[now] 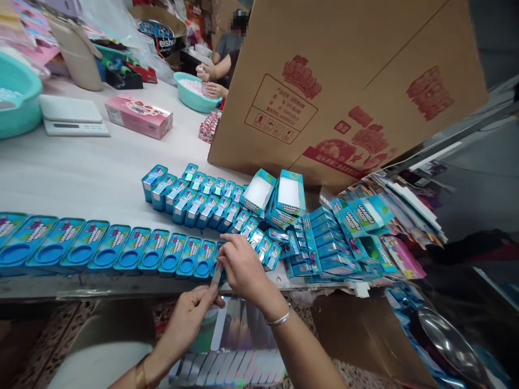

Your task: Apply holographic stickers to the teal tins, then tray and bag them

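Note:
My left hand point(195, 307) is closed, its thumb and fingers pinching the lower end of a small silvery sticker strip point(217, 274). Just above it, my right hand point(244, 266) has its thumb and fingertips closed at the strip's upper end. Below both hands lies a shiny sheet of silver stickers point(229, 367), partly covered by my forearms. A row of blue candy tins point(148, 248) runs along the table's front edge, its right end hidden behind my right hand. Farther back, other blue tins point(197, 208) stand in rows with silvery strips on their ends.
Open blue cartons point(259, 190) and stacked blue boxes point(328, 237) are at the right, before a large cardboard box point(344, 97). A scale point(73, 116), a pink box point(140, 116) and a teal basin point(18, 102) stand at left. Another person's hands point(213, 89) work over a basin behind.

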The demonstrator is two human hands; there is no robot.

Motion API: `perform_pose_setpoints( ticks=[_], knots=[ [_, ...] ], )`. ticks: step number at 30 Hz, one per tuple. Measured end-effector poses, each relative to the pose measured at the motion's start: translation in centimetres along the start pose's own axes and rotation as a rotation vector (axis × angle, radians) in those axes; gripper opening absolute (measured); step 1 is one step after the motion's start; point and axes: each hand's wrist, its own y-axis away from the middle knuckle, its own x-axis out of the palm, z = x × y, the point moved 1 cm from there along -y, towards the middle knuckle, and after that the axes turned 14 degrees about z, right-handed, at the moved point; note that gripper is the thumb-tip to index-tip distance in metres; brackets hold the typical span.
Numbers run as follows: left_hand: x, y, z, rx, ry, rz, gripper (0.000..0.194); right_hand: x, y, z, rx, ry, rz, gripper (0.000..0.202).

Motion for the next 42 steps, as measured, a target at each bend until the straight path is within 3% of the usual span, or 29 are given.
perform_pose_setpoints(
  ticks=[8, 15, 19, 24, 30, 33, 42],
  knots=[
    [0.0, -1.5, 1.6, -0.078, 0.102, -0.05, 0.063, 1.2, -1.1, -0.7, 0.041, -0.019, 0.037, 0.006],
    [-0.4, -2.6, 3.6, -0.146, 0.064, -0.161, 0.07, 1.7, -1.8, -2.1, 0.04, -0.273, -0.057, 0.02],
    [-0.8, -1.9, 3.5, -0.144, 0.085, -0.107, 0.068, 2.1, -1.8, -1.8, 0.007, -0.232, -0.142, 0.023],
    [-1.3, 1.2, 2.0, -0.034, 0.219, 0.043, 0.039, 2.3, 2.7, 2.0, -0.001, -0.162, -0.317, 0.027],
    [-0.6, 3.0, 1.1, 0.032, 0.203, -0.008, 0.044, 5.1, 8.6, 5.3, 0.117, -0.1, -0.151, 0.017],
    [-0.2, 3.0, 0.7, 0.038, 0.123, -0.048, 0.047, 6.1, 9.2, 5.5, 0.154, -0.056, -0.188, 0.017],
    [-0.4, 3.1, 0.2, 0.042, 0.04, -0.091, 0.042, 6.2, 9.2, 6.5, 0.126, -0.009, -0.252, 0.016]
  ],
)
